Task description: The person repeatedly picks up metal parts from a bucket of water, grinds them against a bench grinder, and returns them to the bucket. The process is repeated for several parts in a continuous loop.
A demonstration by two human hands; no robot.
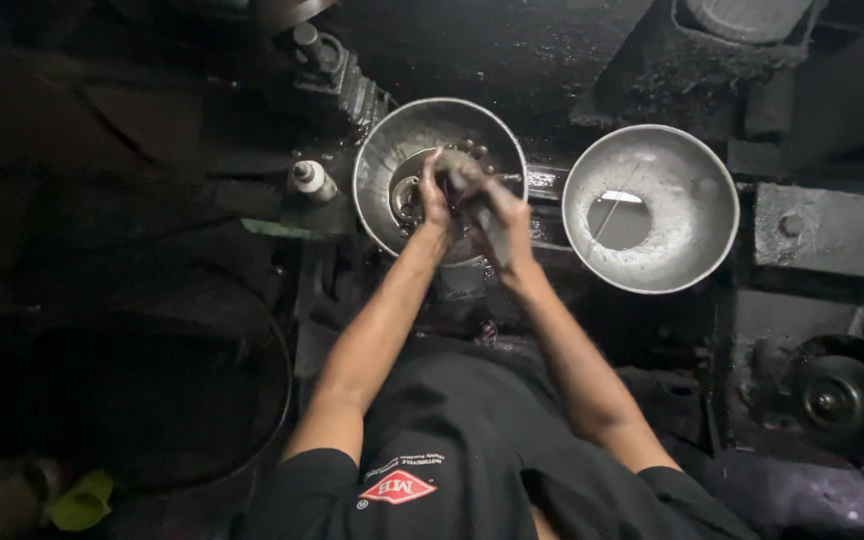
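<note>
Both my hands are down inside a round metal hopper [382, 150] on a dark, greasy machine. My left hand [435, 195] reaches toward the hopper's centre with its fingers bent. My right hand [500, 215] sits close beside it, closed on a dark piece of cloth [464, 180] that lies between the two hands. Whether my left hand also grips the cloth is unclear. Metal parts at the hopper's bottom [407, 195] show partly under the hands.
A second metal hopper [692, 200] with a hole in its bottom stands to the right. A small white bottle [312, 180] sits left of the first hopper. A large dark drum [152, 400] is at lower left, a pulley wheel [837, 400] at lower right.
</note>
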